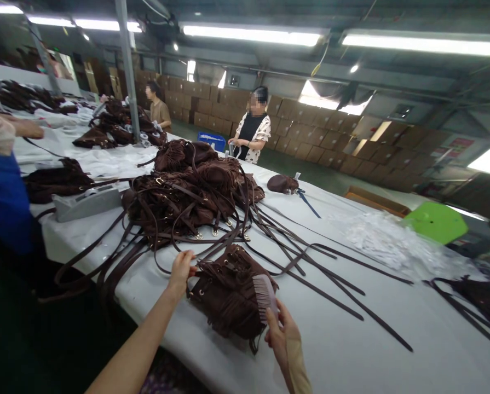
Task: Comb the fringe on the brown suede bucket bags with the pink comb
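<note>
A dark brown fringed bag (pixel 228 290) with metal eyelets lies on the white table (pixel 343 350) in front of me. My right hand (pixel 281 328) grips a pale purple comb (pixel 265 295), whose teeth lie against the bag's right side. At the bag's upper left corner, the fingers of my left hand (pixel 183 273) are pinched together at its edge or strap; exactly what they hold is partly hidden. Just beyond is a large heap of similar brown bags (pixel 187 191), with long straps (pixel 343 290) trailing across the table to the right.
A grey plastic holder (pixel 88 203) stands left of the heap. Farther back lie a small brown pouch (pixel 283 184) and clear plastic wrapping (pixel 392 241), near a green panel (pixel 436 223). One person (pixel 253 128) stands across the table; another person's arm (pixel 18 128) reaches in at left.
</note>
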Motion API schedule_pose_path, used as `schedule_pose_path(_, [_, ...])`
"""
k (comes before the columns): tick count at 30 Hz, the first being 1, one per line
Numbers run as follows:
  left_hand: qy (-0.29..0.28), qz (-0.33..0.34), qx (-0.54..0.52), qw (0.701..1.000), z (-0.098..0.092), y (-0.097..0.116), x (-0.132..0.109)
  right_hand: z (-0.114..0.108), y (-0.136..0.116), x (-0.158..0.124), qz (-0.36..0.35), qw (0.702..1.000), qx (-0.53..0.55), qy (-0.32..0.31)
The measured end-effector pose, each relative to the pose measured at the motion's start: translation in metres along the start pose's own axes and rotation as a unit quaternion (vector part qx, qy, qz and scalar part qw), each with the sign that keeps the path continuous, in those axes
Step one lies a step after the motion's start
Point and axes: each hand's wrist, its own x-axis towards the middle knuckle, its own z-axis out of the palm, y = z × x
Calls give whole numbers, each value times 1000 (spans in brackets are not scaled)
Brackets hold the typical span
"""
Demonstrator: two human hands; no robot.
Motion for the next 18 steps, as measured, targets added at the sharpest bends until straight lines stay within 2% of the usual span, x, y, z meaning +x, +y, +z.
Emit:
schedule_pose_path(2, [69, 4, 3, 998, -23, -7, -10, -4, 14, 0, 12, 999, -30, 43])
schedule_pose_path(3, [64, -1, 15, 998, -29, -12, -21, -4, 18, -1, 24, 998, -30, 49])
schedule_pose_path(4, [30, -14, 32, 999, -31, -18, -33, -2, 20, -1, 34, 998, -25, 43])
schedule_pose_path(7, [-147, -87, 109, 979, -13, -38, -77, 8, 19, -2, 31, 999, -19, 8])
schedule_pose_path(8, [-182, -97, 138, 969, -2, -43, -91, 12, 18, -3, 27, 999, -22, 0])
schedule_pose_path(10, [-199, -68, 188, 959, 20, -49, -111, 19, 16, -9, 21, 999, -26, -14])
schedule_pose_path(13, [-174, 2, 255, 951, 37, -52, -122, 22, 19, -20, 24, 999, -27, -39])
schedule_pose_path(16, [-186, 23, 285, 940, 36, -55, -119, 15, 28, -26, 50, 997, -24, -52])
schedule_pose_path(18, [-208, 34, 296, 932, 30, -57, -114, 8, 33, -25, 46, 997, -40, -39])
